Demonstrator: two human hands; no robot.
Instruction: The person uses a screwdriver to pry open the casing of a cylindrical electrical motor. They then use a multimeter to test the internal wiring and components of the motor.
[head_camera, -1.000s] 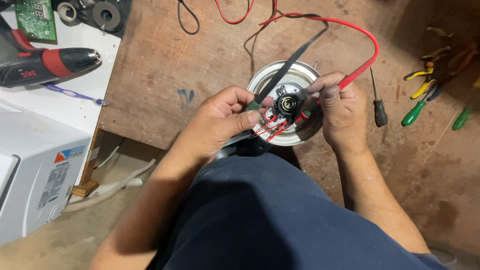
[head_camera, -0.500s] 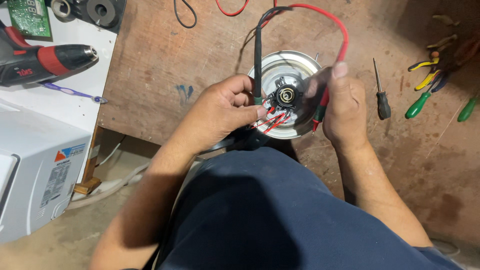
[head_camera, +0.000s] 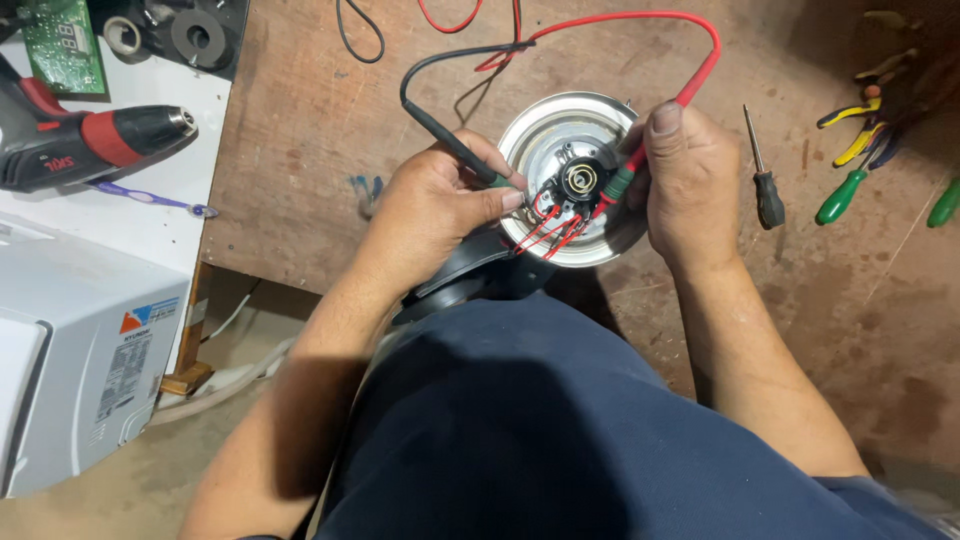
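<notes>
At the near edge of the wooden desk (head_camera: 300, 150), a round silver motor (head_camera: 560, 130) lies flat with its dark hub and a fan of thin red wires (head_camera: 548, 228) facing up, directly between the two hands. The left hand (head_camera: 440, 205) is closed around a black test probe (head_camera: 455, 145), whose long axis slants from upper left down to the right, its tip pointing in at the terminals just left of the hub. The right hand (head_camera: 690, 180) is closed around a red test probe (head_camera: 625, 175), slanting from upper right down to the left, its tip meeting the opposite side of the hub. Both hands touch or sit just beside the motor's rim, about equally near; the contact points lie inward from each. The probe leads loop away across the desk top. A screwdriver (head_camera: 765, 190) lies just right of the right hand, pliers with coloured handles (head_camera: 850, 150) farther right, and a red and black drill (head_camera: 90, 140) well apart at left.
</notes>
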